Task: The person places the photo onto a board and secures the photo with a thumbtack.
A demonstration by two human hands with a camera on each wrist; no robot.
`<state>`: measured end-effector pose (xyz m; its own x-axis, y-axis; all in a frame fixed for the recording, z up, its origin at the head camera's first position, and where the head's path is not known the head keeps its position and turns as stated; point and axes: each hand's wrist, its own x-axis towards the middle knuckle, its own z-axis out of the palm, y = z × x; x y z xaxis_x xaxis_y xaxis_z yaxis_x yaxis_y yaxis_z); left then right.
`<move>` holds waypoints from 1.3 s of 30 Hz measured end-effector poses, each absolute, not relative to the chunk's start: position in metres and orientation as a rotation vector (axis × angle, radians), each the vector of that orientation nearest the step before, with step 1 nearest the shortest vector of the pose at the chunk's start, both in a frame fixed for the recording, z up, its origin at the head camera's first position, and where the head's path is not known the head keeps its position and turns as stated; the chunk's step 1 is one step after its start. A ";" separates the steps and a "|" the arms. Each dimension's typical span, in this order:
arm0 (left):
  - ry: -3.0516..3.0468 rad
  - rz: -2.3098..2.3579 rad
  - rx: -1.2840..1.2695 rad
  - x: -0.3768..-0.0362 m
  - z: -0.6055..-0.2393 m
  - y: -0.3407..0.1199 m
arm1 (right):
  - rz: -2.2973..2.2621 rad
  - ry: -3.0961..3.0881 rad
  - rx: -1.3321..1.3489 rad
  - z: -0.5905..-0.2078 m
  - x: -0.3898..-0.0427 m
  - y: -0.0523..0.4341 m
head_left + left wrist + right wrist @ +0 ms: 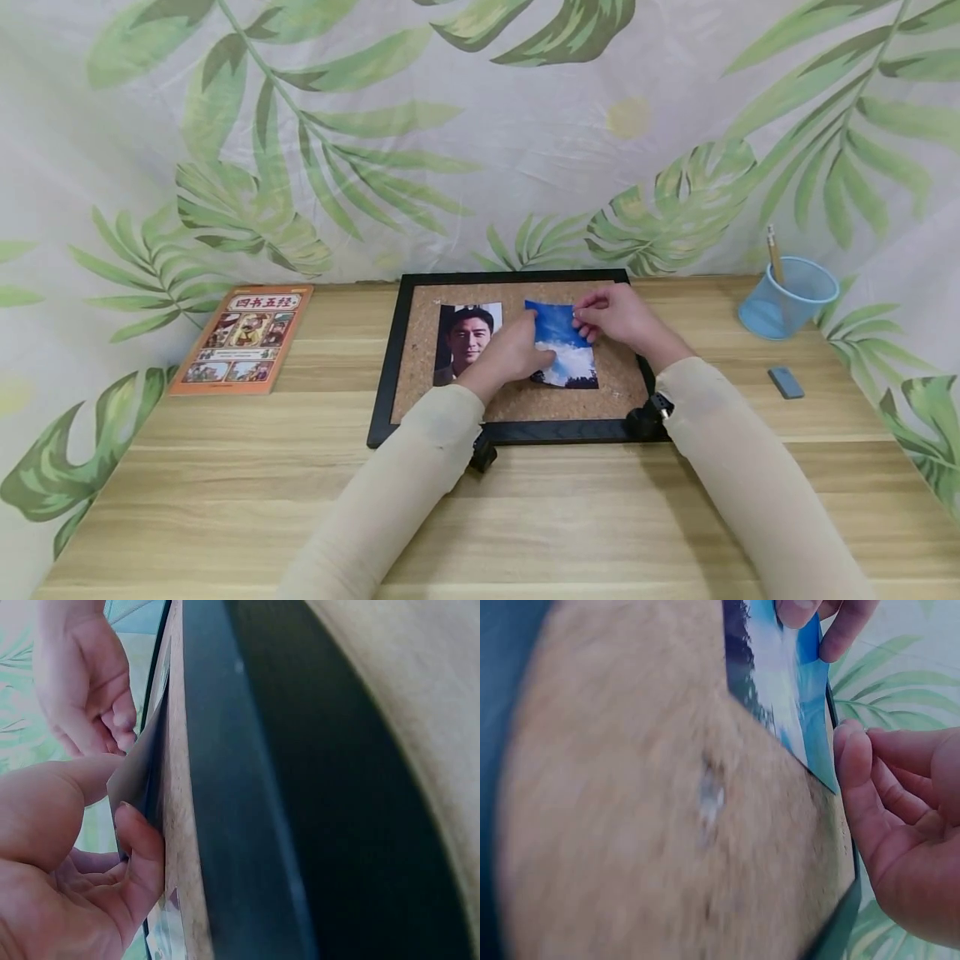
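A sky photo (564, 354), blue with white clouds and dark treetops, lies over the framed corkboard (517, 408). My left hand (513, 352) pinches its left edge, and in the left wrist view the photo's edge (139, 780) bends up off the cork. At the photo's upper right, my right hand (617, 318) pinches what looks like a small push pin, mostly hidden by the fingertips (853, 746). To the left, a portrait photo (452, 333) rests on the cork, partly covered by my left hand. A small clear pin (711, 796) sits on the cork.
An orange book (243, 340) lies at the left of the wooden table (225, 500). At the right stand a blue mesh pen cup (798, 304) with a pencil (776, 258) in it and, nearer, a blue-grey eraser (785, 382). A leaf-patterned cloth (525, 125) hangs behind.
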<state>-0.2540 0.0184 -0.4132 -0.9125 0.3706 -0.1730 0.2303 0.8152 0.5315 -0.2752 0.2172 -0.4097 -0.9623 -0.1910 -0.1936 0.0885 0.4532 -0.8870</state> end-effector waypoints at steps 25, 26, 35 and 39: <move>2.720 0.788 0.475 -0.259 -0.414 0.013 | -0.974 2.744 -0.149 -0.407 -0.314 0.181; 2.718 0.791 0.475 -0.259 -0.414 0.013 | -0.965 2.739 -0.146 -0.408 -0.315 0.180; 2.703 0.792 0.479 -0.255 -0.415 0.014 | -0.899 2.674 -0.046 -0.407 -0.324 0.176; 2.707 0.792 0.484 -0.257 -0.416 0.013 | -0.902 2.657 0.057 -0.406 -0.327 0.175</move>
<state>-0.2567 0.0130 -0.4156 -0.9051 0.3901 -0.1692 0.2373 0.7936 0.5603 -0.3270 0.1751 -0.4058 -0.9434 -0.0682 -0.3246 0.1434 0.7985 -0.5847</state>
